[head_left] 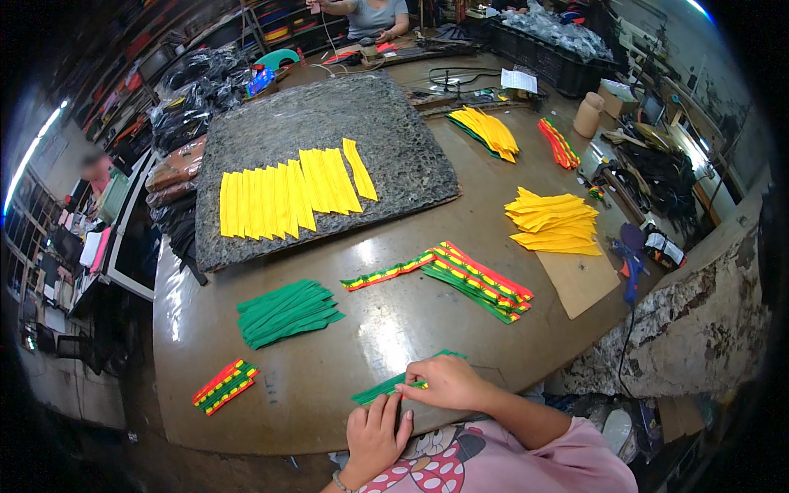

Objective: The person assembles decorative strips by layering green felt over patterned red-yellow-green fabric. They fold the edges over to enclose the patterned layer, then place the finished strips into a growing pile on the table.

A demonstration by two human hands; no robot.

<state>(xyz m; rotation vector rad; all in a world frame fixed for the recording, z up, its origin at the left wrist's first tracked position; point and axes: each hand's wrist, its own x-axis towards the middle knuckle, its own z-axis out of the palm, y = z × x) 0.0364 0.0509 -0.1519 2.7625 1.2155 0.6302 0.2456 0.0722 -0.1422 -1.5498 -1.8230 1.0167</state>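
Observation:
Near the table's front edge lies a green fabric strip. My right hand bends over it, thumb and fingertips pinched on the strip. A small bit of yellow-patterned ribbon shows under that palm; the rest is hidden. My left hand rests on the near edge with fingers stretched out, their tips at the strip and the thumb apart. Ahead lie striped red, yellow and green ribbon strips, one angled out to the left. A green strip pile sits left of them.
Yellow strips line a dark stone-patterned board. More yellow strips lie on brown cardboard at right, by a blue glue gun. A short ribbon stack is at left. Another person sits across the table.

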